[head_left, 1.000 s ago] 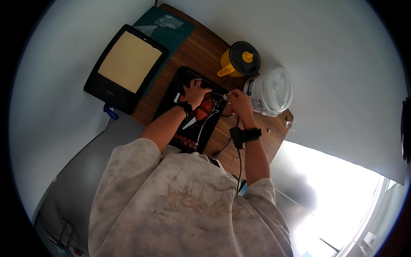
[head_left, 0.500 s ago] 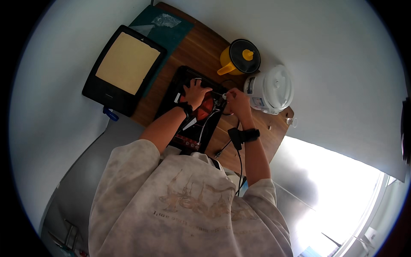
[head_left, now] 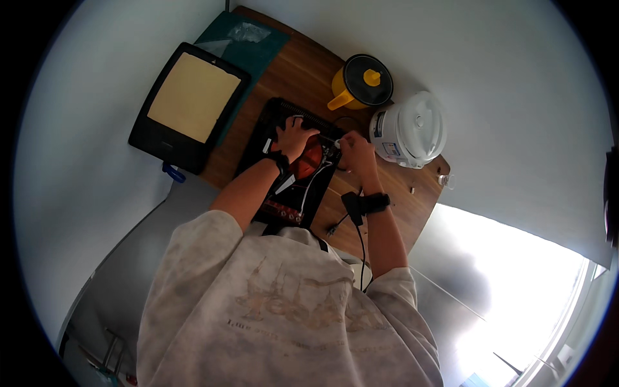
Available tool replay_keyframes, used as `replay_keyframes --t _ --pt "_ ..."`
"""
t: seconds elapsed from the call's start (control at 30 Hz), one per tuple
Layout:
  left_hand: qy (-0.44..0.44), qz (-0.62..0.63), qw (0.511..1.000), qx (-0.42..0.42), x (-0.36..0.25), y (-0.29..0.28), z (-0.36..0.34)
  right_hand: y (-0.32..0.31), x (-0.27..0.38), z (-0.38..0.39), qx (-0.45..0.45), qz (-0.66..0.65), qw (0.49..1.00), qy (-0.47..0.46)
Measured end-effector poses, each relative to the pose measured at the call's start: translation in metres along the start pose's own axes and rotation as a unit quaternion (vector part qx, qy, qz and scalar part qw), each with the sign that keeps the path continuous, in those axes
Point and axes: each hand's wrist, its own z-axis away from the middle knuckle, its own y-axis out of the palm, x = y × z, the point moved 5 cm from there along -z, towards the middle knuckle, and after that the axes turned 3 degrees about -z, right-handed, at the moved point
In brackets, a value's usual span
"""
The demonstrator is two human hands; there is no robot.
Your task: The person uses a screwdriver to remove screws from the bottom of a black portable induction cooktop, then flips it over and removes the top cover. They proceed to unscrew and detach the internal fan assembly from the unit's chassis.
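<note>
An opened induction cooker body (head_left: 256, 138) lies on the wooden table, its copper-red coil (head_left: 312, 160) and white leads (head_left: 310, 195) exposed. My left hand (head_left: 294, 140) is open, fingers spread over the coil's far side and the inner parts. At the cooker's right edge my right hand (head_left: 356, 155) is closed in a pinch. A small white piece (head_left: 337, 144) shows at its fingertips; what exactly the fingers grip is too small to tell. A black strap (head_left: 374, 203) with a box and cable sits on my right wrist.
A black framed panel with a beige sheet (head_left: 193, 97) lies at the left, partly on a green mat (head_left: 216, 29). Behind the cooker stand a black-lidded yellow pot (head_left: 367, 80) and a white lidded appliance (head_left: 409, 132). A glass jar (head_left: 446, 181) and a plug (head_left: 331, 229) are nearby.
The whole view has shifted slightly. Both hands keep nearly the same places on the cooker, with the right fingers still pinched at its edge.
</note>
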Motion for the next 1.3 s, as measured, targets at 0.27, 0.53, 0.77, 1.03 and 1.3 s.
replay_keyframes --t 0.27,0.53,0.77,1.03,1.3 --pt "-0.003 -0.044 0.999 -0.004 -0.008 -0.006 0.008 0.0 -0.048 0.002 -0.043 0.006 0.997 -0.066" --pt "-0.021 -0.089 0.996 0.003 -0.009 -0.003 0.006 -0.009 -0.084 0.018 -0.099 -0.059 0.982 -0.148" --pt "-0.035 -0.094 0.995 -0.006 -0.006 0.008 0.004 -0.006 -0.067 0.009 -0.125 0.018 0.961 -0.246" --pt "-0.029 -0.079 0.996 0.004 0.0 0.006 0.004 0.002 -0.06 0.026 -0.11 0.148 0.959 -0.217" --pt "-0.018 -0.11 0.993 0.037 -0.009 0.004 -0.002 -0.02 -0.074 0.035 -0.15 0.047 0.97 -0.186"
